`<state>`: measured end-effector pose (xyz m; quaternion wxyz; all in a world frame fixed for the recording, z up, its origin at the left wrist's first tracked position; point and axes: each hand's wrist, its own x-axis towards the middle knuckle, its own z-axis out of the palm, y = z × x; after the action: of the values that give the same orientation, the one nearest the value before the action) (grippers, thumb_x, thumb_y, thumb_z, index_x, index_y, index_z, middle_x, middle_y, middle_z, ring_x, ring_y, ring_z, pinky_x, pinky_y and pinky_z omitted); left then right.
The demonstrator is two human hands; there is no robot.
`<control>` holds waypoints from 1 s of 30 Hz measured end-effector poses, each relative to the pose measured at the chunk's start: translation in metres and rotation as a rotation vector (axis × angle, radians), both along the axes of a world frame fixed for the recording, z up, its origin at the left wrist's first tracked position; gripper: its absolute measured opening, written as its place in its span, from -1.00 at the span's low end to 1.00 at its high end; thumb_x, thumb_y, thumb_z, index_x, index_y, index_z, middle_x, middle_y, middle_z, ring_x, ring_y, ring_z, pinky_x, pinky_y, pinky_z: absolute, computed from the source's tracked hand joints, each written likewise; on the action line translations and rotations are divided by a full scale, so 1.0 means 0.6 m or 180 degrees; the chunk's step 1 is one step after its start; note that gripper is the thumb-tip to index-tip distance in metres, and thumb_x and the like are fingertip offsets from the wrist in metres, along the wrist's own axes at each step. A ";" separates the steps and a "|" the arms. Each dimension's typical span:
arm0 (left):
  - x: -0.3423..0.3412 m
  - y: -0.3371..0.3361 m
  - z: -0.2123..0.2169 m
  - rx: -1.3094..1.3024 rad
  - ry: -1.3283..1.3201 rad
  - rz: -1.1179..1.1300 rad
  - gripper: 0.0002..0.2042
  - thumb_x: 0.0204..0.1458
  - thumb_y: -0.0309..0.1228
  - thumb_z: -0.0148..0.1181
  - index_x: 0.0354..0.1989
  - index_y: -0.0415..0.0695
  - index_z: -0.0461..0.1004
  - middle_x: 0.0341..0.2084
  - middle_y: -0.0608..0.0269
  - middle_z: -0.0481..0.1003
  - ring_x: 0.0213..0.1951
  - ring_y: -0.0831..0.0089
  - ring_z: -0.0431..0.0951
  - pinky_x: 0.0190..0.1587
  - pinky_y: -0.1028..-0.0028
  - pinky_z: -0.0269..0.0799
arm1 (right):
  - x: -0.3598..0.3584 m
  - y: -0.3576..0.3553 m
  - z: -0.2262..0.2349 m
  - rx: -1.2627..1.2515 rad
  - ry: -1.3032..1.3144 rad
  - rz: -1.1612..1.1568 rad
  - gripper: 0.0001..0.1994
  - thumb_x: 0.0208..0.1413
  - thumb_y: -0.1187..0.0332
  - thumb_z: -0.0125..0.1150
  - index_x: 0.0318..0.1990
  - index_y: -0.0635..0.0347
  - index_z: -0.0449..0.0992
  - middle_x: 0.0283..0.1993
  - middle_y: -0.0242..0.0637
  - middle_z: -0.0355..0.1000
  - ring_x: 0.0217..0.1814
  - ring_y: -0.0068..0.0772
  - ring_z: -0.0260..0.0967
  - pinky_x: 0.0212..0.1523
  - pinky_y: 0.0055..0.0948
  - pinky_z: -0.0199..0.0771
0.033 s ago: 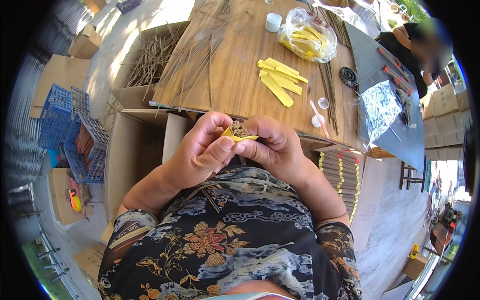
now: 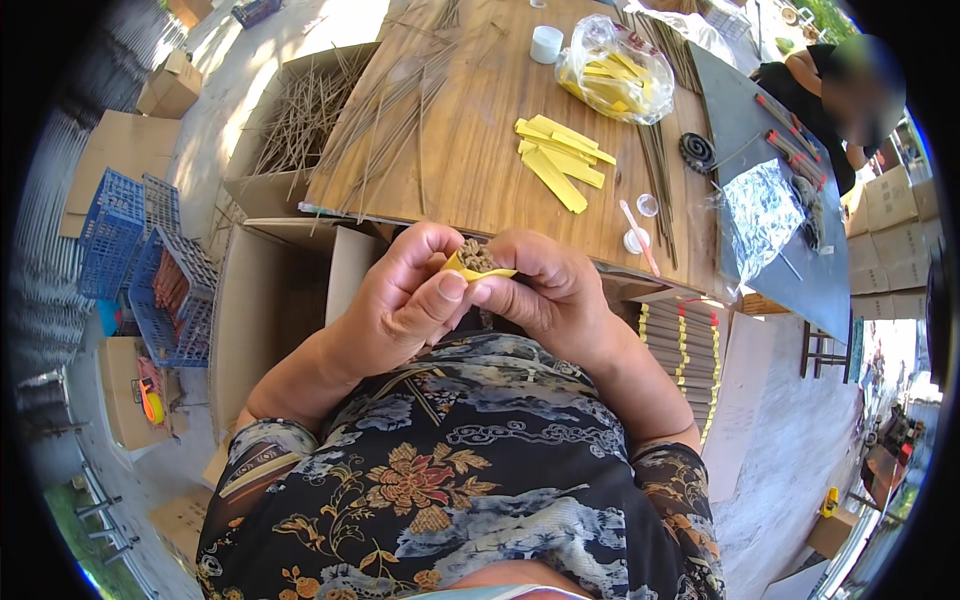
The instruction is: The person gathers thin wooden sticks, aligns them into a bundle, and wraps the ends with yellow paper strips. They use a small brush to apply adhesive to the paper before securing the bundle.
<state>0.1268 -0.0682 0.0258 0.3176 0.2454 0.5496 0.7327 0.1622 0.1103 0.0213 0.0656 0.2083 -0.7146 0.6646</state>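
In front of my chest, both hands close around a bundle of thin brown incense sticks, seen end-on. A yellow paper strip curves round the near side of the bundle. My left hand grips the bundle from the left, its thumb pressed on the paper. Between the thumb and forefinger of my right hand is the strip's pointed right end. The lower part of the bundle is hidden by my fingers. Ahead on the wooden table lie several loose yellow strips.
A clear bag of yellow strips, a white jar and a pink stick-like tool are on the table. Loose sticks fill a carton at left. Banded bundles lie below right. A person is at far right.
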 end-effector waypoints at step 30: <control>-0.012 0.003 -0.004 0.0467 -0.0635 -0.1502 -0.65 0.11 -0.18 -0.09 -0.13 -0.24 0.27 -0.49 0.23 0.37 -0.59 0.62 0.33 -0.54 0.66 0.25 | -0.012 0.037 -0.016 0.0201 0.0884 0.0235 -0.64 -0.38 0.19 0.44 -0.52 0.13 0.35 -0.42 -0.36 0.34 -0.36 -0.38 0.27 -0.34 -0.48 0.22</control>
<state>0.1197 -0.0665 0.0233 0.5137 0.3157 0.3885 0.6968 0.1551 0.1324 0.0118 0.1328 0.3264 -0.7110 0.6085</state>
